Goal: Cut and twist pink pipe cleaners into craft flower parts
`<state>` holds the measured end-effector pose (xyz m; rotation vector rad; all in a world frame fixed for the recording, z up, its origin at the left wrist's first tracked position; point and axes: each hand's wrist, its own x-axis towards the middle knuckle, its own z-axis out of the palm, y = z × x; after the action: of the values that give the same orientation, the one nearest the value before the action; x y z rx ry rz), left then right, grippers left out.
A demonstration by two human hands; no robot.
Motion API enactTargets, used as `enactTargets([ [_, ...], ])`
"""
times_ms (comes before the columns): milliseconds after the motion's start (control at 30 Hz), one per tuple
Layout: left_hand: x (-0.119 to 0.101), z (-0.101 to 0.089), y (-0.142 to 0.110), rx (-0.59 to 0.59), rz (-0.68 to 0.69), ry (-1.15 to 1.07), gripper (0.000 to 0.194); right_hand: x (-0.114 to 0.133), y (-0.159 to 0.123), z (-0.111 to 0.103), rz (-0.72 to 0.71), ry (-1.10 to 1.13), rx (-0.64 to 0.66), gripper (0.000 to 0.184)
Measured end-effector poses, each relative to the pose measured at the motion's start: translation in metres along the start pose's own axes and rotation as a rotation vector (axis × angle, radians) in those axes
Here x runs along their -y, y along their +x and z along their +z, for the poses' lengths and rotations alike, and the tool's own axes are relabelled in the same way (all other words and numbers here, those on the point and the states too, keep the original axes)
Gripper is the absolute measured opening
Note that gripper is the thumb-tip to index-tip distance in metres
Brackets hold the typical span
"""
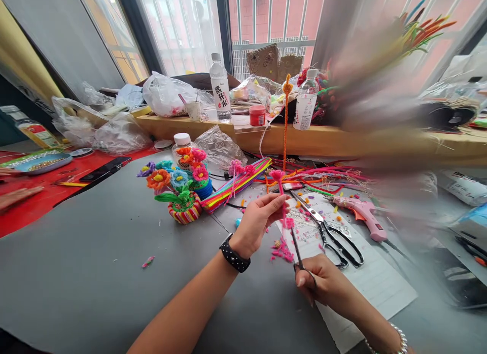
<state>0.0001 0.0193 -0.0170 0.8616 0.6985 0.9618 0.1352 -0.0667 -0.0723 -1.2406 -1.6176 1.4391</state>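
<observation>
My left hand point(266, 212), with a dark dotted band at the wrist, pinches a pink pipe cleaner point(281, 187). Fluffy pink clumps sit at its top and near its lower end. In my right hand point(317, 278) is a small pair of scissors point(297, 247), its blades pointing up to the lower pink clump; whether they touch it I cannot tell. Pink fuzz clippings point(282, 251) lie just below. Larger black-handled scissors point(327, 229) rest on a white paper sheet point(375, 288) beyond my right hand.
A pink glue gun point(365, 214) lies on the right. Left of my hands stands a small pot of pipe-cleaner flowers point(184, 209), by a bundle of coloured pipe cleaners point(239, 184). Another person's hand point(19, 197) shows at far left. A blurred shape crosses the upper right.
</observation>
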Motion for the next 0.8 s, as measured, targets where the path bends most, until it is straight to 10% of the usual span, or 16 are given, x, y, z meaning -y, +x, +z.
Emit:
enactTargets([
  [800,0.006,0.008,-0.004,0.104,-0.092,0.147,0.021,0.019,-0.007,-0.002,-0.073,-0.003,0.222,0.067],
])
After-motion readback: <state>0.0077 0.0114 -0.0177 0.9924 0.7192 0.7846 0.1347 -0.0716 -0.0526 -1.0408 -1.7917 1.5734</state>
